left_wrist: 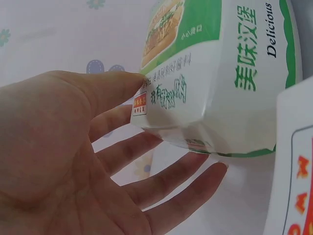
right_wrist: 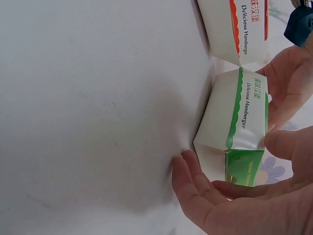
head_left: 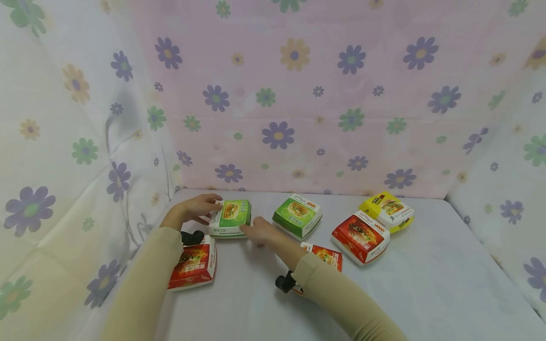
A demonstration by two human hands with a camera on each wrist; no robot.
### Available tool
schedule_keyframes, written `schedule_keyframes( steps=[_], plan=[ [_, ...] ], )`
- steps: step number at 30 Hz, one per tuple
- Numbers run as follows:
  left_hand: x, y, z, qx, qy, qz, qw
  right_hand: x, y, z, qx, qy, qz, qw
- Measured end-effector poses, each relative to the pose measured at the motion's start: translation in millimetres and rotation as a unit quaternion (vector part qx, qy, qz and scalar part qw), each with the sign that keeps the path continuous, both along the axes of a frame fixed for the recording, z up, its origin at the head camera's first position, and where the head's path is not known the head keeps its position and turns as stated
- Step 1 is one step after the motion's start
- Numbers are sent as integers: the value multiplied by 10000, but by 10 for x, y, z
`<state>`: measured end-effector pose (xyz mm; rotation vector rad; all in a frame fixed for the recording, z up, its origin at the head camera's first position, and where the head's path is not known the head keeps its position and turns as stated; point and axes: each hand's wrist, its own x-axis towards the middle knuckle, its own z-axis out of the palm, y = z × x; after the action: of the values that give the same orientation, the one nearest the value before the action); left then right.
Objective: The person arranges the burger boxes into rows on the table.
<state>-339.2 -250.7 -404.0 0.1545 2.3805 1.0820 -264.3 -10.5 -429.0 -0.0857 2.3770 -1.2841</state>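
A green-and-white hamburger box [head_left: 232,216] sits at the back left of the table between both hands. My left hand [head_left: 197,207] is at its left side; in the left wrist view the thumb touches the upper edge and the other fingers spread, fairly straight, along the side. At the right end is my right hand [head_left: 262,231], its thumb by the top corner and its fingers loosely bent beside the lower part. A red hamburger box [head_left: 197,265] lies just in front, partly hidden by the left wrist. Another green hamburger box [head_left: 297,215] stands to the right.
Farther right, a red hamburger box [head_left: 361,237] stands against a yellow one [head_left: 390,210]. The right forearm partly covers another red box [head_left: 326,255]. Flower-patterned cloth [head_left: 298,109] walls the white table [head_left: 443,279] at the back and sides.
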Motion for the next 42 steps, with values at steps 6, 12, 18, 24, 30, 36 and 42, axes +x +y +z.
schedule_keyframes(
  steps=[6, 12, 18, 24, 30, 36, 42],
  plan=[
    [26, -24, 22, 47, 52, -52, 10000, -36, -12, -39, -258, 113, -122, 9995],
    [89, -45, 18, 23, 168, 12, 9999, -59, -12, -24, -256, 300, -101, 9992],
    [157, -60, 39, -90, 150, 64, 9998, -94, 5, -2, -165, 338, -273, 9989],
    [232, -65, 54, -232, -50, -31, 9997, -148, 11, -1, -487, 237, -465, 9974],
    [280, -64, 37, -393, -155, -296, 9987, -208, -5, -7, -439, 233, -589, 9970],
    [301, -55, 50, -551, -266, -414, 9973, -269, 0, -35, -572, 274, -623, 9960],
    [340, -58, 82, -623, -517, -451, 9957, -328, 5, -76, -541, 379, -603, 9960]
  ],
)
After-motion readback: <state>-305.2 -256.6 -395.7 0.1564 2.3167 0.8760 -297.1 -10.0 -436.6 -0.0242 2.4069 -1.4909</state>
